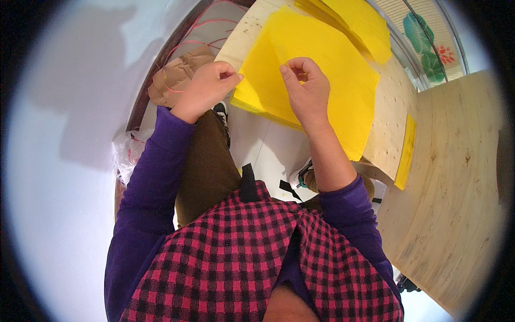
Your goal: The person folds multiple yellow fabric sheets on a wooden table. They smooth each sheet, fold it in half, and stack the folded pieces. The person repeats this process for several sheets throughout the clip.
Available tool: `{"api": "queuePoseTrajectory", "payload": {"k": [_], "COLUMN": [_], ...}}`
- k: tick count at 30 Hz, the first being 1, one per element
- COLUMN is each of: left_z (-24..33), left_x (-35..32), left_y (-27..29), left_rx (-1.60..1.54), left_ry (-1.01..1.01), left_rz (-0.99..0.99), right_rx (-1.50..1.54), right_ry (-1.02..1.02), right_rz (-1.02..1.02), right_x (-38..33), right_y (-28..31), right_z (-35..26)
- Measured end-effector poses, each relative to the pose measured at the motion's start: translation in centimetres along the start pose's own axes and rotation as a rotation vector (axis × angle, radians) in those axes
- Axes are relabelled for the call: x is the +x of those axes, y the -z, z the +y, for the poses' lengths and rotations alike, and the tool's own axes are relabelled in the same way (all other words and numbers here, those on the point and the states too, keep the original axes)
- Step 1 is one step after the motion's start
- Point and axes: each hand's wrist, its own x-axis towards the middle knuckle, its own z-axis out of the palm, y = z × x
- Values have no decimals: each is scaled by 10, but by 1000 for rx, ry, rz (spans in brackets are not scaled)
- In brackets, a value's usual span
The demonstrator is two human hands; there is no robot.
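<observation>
A stack of yellow felt-like sheets (338,107) lies on a pale wooden board in front of me, its near edge showing several layers. My left hand (210,86) is closed in a pinch at the stack's left edge, with thumb and finger on the border of a yellow sheet. Over the middle of the stack, my right hand (309,91) is also closed, thumb against curled forefinger. What lies between those fingertips, if anything, cannot be made out against the yellow.
More yellow sheets (359,27) lie at the far end of the wooden board (391,102). A yellow strip (406,153) hangs at its right edge. Crumpled brown paper (177,75) and clear plastic (127,155) are at left. A large plywood panel (456,177) stands at right.
</observation>
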Motion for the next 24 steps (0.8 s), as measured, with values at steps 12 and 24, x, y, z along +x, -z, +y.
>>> {"api": "queuePoseTrajectory", "payload": {"k": [12, 24], "left_z": [10, 8], "left_x": [-12, -24], "left_y": [-4, -10], "left_rx": [-64, 60], "left_ry": [-41, -173], "left_rz": [-12, 187], "right_rx": [6, 40], "right_ry": [25, 3], "right_rz": [21, 9], "right_x": [-1, -6], "right_y": [10, 14], "right_z": [1, 2]}}
